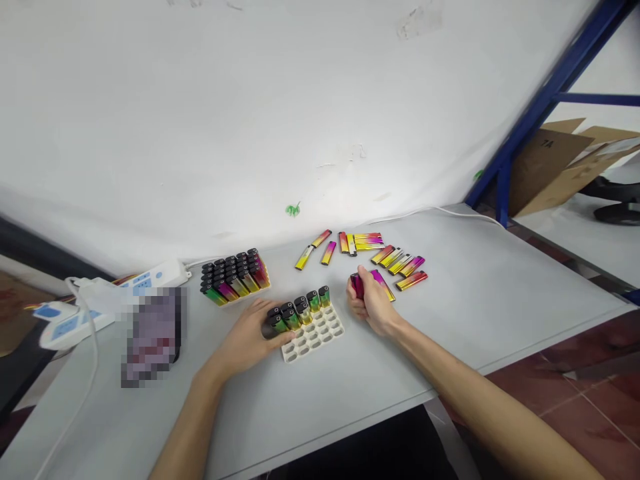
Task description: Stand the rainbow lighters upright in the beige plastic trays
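Observation:
My right hand (373,303) is closed around a dark red, lighter-shaped stick (358,287), its black end up and its lower part hidden by the fingers. To the left, my left hand (253,337) grips the left side of a white holed tray (315,341), thumb along the sticks and fingers behind. Several green and yellow metallic sticks (302,311) with black tops stand upright in the tray's back and left holes; the front right holes are bare. Just beyond my right hand lies a purple-yellow stick (384,287).
A full block of black-topped sticks (235,277) stands in another tray at the left. Loose sticks (369,241) lie toward the wall. At far left are a power strip (155,280), a white cable (93,373) and a blurred-out object (154,337). Cardboard boxes (555,160) sit beyond the blue frame (545,100).

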### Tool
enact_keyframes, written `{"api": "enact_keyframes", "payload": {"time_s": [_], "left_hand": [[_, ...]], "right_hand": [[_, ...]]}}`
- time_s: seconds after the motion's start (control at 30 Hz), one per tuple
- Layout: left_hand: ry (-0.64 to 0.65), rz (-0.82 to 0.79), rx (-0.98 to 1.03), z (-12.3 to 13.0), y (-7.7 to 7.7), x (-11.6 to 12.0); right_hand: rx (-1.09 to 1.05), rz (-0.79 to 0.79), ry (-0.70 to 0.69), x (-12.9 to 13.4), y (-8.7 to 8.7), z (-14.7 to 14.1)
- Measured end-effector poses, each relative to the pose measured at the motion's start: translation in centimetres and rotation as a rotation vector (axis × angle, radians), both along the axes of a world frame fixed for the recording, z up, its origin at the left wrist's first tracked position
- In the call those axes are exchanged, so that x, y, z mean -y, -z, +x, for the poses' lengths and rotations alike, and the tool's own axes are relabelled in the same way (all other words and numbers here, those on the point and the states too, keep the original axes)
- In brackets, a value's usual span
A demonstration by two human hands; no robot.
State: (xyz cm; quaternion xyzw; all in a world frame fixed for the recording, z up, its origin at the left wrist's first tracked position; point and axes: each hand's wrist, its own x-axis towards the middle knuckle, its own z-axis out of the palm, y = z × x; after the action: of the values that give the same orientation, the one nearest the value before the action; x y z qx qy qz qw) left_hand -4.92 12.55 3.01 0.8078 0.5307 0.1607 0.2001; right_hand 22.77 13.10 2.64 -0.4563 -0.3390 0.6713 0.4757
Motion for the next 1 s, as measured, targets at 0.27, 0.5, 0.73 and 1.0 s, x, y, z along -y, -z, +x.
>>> {"api": "enact_keyframes", "payload": {"time_s": [0.27, 0.5, 0.73, 1.0], "left_hand": [[0.017, 0.013, 0.037, 0.4, -0.4, 0.3], [0.070, -0.028, 0.110, 1.2, -1.0, 0.4], [0.145, -0.115, 0.188, 0.6, -1.7, 1.2], [0.123, -0.076, 0.220, 1.5, -1.5, 1.1]], "right_hand": [[0.516, 0.480, -0.047, 1.9, -2.1, 0.6], [0.707, 0.660, -0.248, 4.8, -5.7, -1.5], [1.114, 0.858, -0.240, 4.9, -3.7, -5.6], [1.538, 1.100, -0.225, 5.4, -3.2, -7.6]]}}
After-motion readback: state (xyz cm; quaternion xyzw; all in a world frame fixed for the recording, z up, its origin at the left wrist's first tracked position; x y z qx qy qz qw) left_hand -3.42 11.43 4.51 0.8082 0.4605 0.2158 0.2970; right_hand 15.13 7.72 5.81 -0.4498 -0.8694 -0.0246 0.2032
